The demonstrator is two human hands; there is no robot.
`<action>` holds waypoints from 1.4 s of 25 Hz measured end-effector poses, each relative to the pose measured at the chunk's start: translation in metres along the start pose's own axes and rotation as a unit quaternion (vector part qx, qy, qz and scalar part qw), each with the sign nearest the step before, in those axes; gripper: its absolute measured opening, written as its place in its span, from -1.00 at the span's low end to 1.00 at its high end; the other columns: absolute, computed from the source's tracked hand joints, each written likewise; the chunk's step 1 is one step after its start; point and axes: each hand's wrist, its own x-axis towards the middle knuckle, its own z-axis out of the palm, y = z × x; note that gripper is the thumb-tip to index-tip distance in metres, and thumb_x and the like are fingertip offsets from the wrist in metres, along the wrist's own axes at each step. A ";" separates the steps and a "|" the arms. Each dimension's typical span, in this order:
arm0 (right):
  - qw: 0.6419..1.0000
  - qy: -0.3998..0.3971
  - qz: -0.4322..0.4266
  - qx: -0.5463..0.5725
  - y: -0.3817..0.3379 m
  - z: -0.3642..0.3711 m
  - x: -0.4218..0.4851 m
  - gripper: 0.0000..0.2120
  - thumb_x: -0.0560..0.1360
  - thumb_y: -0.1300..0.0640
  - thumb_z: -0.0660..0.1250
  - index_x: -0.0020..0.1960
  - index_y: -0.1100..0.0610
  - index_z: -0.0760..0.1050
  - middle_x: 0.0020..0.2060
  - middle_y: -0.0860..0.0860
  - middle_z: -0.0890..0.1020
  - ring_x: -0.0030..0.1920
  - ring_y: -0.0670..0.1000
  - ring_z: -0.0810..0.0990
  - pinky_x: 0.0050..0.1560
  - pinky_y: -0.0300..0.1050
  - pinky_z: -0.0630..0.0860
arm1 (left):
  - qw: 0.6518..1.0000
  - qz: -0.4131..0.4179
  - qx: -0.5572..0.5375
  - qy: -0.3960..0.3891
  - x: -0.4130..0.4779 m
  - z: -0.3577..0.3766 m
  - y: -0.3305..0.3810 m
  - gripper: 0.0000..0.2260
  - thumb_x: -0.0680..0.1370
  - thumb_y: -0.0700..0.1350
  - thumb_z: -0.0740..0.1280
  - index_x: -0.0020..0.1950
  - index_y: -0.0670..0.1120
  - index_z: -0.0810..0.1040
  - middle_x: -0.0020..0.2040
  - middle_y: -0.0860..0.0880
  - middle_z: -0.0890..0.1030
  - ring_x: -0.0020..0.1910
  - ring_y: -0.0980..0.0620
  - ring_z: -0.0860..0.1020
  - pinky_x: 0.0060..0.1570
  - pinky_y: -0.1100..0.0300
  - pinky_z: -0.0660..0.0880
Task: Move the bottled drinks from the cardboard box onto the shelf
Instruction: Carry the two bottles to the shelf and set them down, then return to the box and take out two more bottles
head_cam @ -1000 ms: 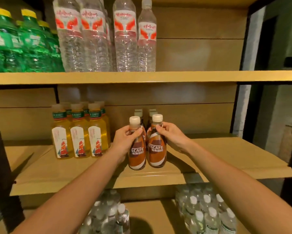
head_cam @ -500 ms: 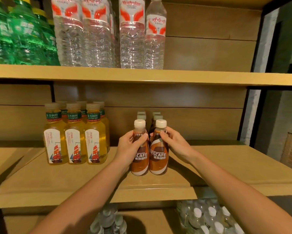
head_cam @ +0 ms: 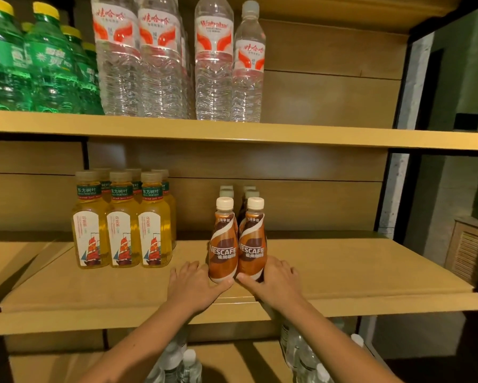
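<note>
Bottled drinks (head_cam: 223,244), 2 coffees, stand on the shelf (head_cam: 342,272) at 12 o'clock. My left hand (head_cam: 193,283) and right hand (head_cam: 276,283) lie relaxed, touching their bases. Placing looks done; next I'd release and fetch more from the box.

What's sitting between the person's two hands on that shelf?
Two upright Nescafe coffee bottles, between left hand and right hand, per the head view.
</note>
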 end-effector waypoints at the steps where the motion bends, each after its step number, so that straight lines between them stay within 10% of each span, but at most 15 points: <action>1: 1.000 0.006 0.015 -0.020 -0.002 0.001 0.004 -0.29 0.39 -0.45 0.11 0.30 0.06 0.36 0.26 0.03 0.50 0.29 0.08 0.43 0.34 0.08 0.30 | 1.000 -0.001 0.007 0.000 0.002 0.000 0.002 -0.27 0.42 0.46 0.00 0.47 0.09 0.23 0.51 -0.04 0.24 0.51 -0.08 0.13 0.46 -0.11 -0.02; 10: 0.997 -0.060 0.044 -0.012 0.001 -0.002 0.028 -0.11 0.45 -0.38 0.10 0.54 0.14 -0.09 0.54 0.16 0.00 0.53 0.16 0.00 0.50 0.18 -0.04 | 0.999 -0.039 0.024 0.002 0.023 0.006 0.012 -0.22 0.43 0.46 -0.01 0.51 0.01 0.15 0.52 -0.09 0.21 0.50 -0.13 0.13 0.45 -0.12 0.01; 20: 0.995 -0.081 0.062 -0.012 0.013 -0.030 0.009 0.04 0.37 -0.45 0.17 0.54 0.17 -0.14 0.54 0.15 -0.02 0.54 0.15 -0.01 0.50 0.17 -0.02 | 0.998 -0.049 0.027 -0.006 -0.008 -0.018 0.014 -0.14 0.43 0.47 0.00 0.54 -0.08 0.06 0.55 -0.12 0.09 0.53 -0.13 0.05 0.47 -0.08 0.00; 27: 0.992 -0.011 0.047 -0.114 0.052 -0.119 -0.074 -0.19 0.50 -0.25 0.19 0.53 0.18 -0.04 0.53 0.14 0.10 0.49 0.17 0.16 0.48 0.13 0.10 | 0.976 0.194 0.031 0.089 -0.080 -0.053 0.069 -0.25 0.49 0.36 0.09 0.52 -0.09 0.12 0.51 -0.07 0.22 0.48 -0.05 0.19 0.46 0.01 0.11; 35: 0.943 0.026 0.221 -0.248 0.188 -0.228 -0.253 -0.21 0.51 -0.22 0.21 0.54 0.13 -0.04 0.53 0.08 0.13 0.52 0.11 0.09 0.49 0.17 -0.08 | 0.916 0.394 -0.049 -0.060 -0.138 -0.032 0.288 -0.26 0.49 0.34 0.14 0.51 -0.09 0.15 0.49 -0.13 0.27 0.43 -0.14 0.28 0.38 -0.01 0.26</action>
